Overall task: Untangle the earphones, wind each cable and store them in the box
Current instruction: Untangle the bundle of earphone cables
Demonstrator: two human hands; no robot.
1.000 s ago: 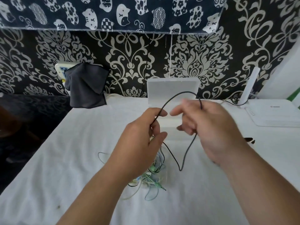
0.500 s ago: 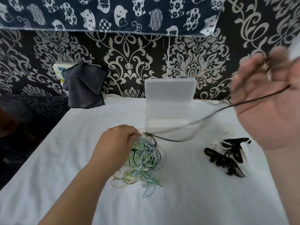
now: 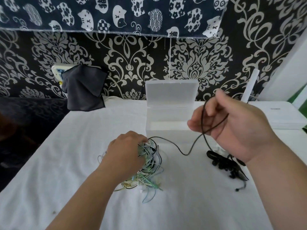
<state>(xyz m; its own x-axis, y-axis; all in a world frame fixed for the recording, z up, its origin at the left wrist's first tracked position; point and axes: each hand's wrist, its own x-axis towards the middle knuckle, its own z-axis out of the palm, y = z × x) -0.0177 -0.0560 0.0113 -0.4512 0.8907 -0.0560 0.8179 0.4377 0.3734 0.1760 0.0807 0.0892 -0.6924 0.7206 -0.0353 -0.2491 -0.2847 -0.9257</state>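
Nearest on the white-covered table [image 3: 49, 188], a tangle of earphones [image 3: 149, 171] lies a little left of centre, thin green, pale blue, white and black wires knotted together, with a plug tip sticking out on its near right side. The left hand [image 3: 124, 151] comes down on the far left part of this heap, knuckles up, its grip closed into the top of the wires; the fingertips are buried there, so which wire they pinch cannot be told. From just beside those fingertips a black cable [image 3: 186, 154] leaves the heap, sags down to the cloth and rises to the right hand [image 3: 232, 128], which is held up above the table. That hand's grip is curled on the cable, which loops up past the thumb and crosses back over the palm. Below the right wrist, on the cloth, sits a black bundle [image 3: 222, 163] of earphone parts, a thin tail with a small end trailing off its near side. Farther back, between the two hands, stands the clear plastic box [image 3: 166, 128], its lid [image 3: 171, 93] tipped up against the patterned wall. To the far left a dark cloth [image 3: 84, 92] hangs over a white socket strip [image 3: 56, 69], and at the far right lies a flat white device [image 3: 282, 113].
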